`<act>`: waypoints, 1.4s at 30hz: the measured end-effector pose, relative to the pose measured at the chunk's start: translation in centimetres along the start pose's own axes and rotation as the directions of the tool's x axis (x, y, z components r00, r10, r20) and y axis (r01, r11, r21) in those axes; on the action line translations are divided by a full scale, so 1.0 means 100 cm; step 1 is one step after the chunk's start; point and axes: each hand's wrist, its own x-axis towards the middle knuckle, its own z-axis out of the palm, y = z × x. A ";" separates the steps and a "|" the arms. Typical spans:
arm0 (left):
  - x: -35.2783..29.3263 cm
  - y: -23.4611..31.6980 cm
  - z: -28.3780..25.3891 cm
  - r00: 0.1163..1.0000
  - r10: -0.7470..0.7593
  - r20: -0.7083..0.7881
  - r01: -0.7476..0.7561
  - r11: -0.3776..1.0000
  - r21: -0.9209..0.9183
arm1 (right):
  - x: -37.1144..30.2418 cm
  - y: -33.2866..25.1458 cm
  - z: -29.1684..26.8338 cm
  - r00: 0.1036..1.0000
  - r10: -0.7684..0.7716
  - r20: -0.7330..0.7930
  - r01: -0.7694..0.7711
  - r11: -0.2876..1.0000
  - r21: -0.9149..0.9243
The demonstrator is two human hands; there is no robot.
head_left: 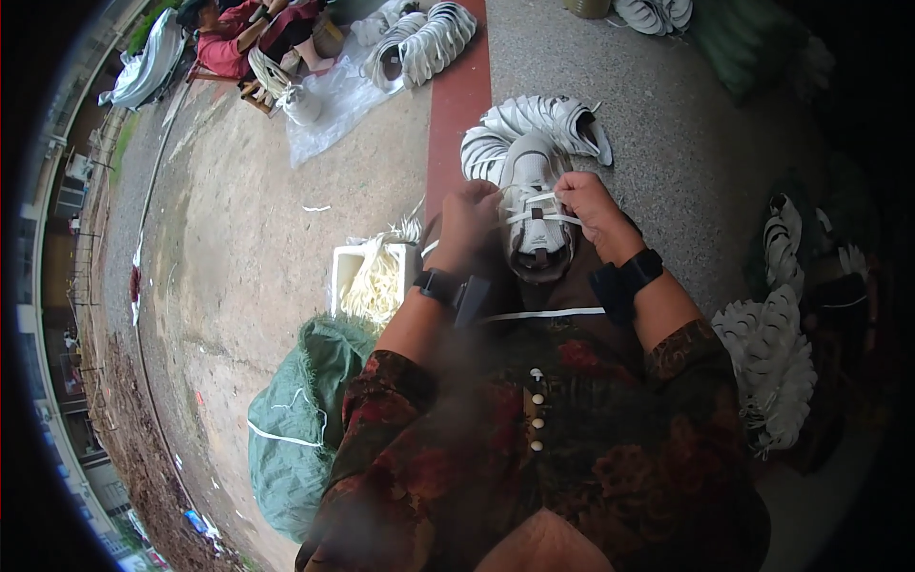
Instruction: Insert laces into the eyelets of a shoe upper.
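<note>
A white and grey shoe upper [537, 232] lies over my lap, its toe pointing away from me. White shoelace [550, 217] crosses its throat in a few rows, through part of the eyelets. At the upper's left edge, my left hand [469, 217] is closed in a pinch, a thin bit of lace showing by its fingertips. My right hand [593, 207] pinches the lace at the right edge, thumb and forefinger together. Just past the toe sits a curved stack of similar uppers [548, 122]. A single white lace [545, 315] lies across my lap.
Left of me stand a white box [336, 286] full of laces [376, 284] and a green sack [295, 434]. More uppers are piled at right [770, 357] and far ahead [438, 43]. Another person [229, 48] sits at far left by a plastic sheet [329, 119].
</note>
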 end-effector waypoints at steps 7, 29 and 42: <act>-0.005 0.026 -0.003 0.953 -0.206 0.221 0.288 0.838 -0.464 | 0.018 0.007 0.000 0.893 -0.448 0.034 0.365 0.680 -0.636; -0.034 0.018 -0.007 0.999 0.044 -0.003 -0.043 0.987 0.152 | -0.050 0.021 -0.038 0.924 -0.319 -0.210 0.293 0.945 -0.144; -0.047 0.000 -0.024 0.989 0.145 0.006 -0.139 0.935 0.326 | -0.077 0.032 -0.074 0.789 -0.598 -0.144 0.263 0.540 -0.800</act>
